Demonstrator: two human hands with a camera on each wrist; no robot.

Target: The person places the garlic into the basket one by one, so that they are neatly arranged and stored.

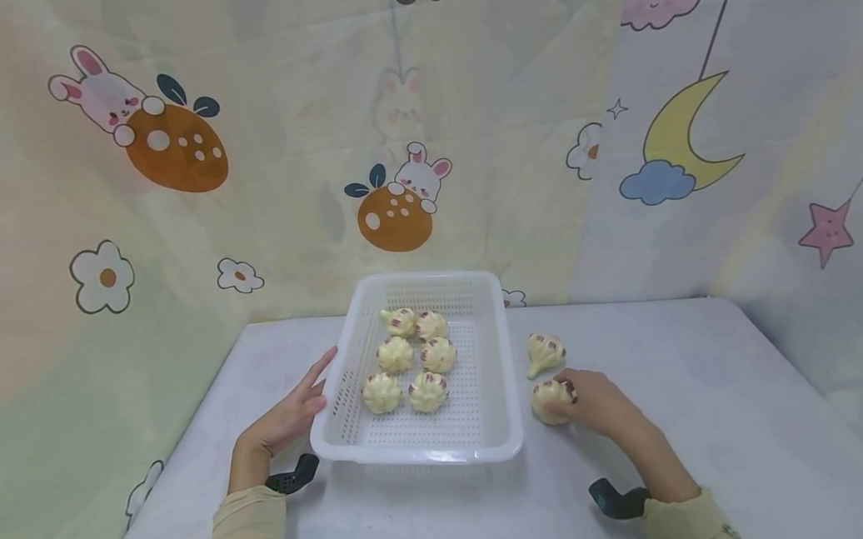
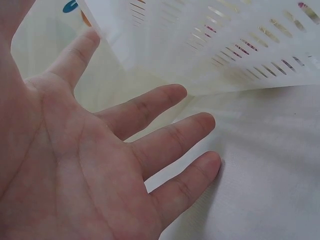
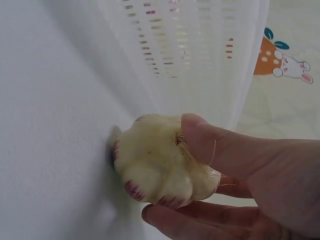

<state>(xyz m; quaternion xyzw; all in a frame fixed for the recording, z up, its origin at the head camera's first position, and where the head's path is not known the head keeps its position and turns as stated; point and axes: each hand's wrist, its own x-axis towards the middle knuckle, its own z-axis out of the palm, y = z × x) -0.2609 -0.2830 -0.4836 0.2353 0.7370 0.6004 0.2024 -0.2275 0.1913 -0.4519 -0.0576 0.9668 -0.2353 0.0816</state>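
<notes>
Between thumb and fingers, my right hand (image 1: 599, 404) grips a garlic bulb (image 3: 155, 160), cream with purple streaks, low at the table just right of the basket. Behind it lies another garlic bulb (image 1: 546, 352), its stem pointing toward me. The white plastic basket (image 1: 482, 450) has slotted walls and holds several garlic bulbs in two columns on its left side. My left hand (image 1: 289, 417) is at the basket's left side, fingers spread and straight. In the left wrist view the palm (image 2: 65, 150) holds nothing, and one fingertip reaches the basket's edge.
A white cloth covers the table (image 1: 710, 384). Behind it hangs a printed curtain (image 1: 282, 171) with rabbits, flowers and a moon, close to the basket's far end. A dark strap device sits on each wrist.
</notes>
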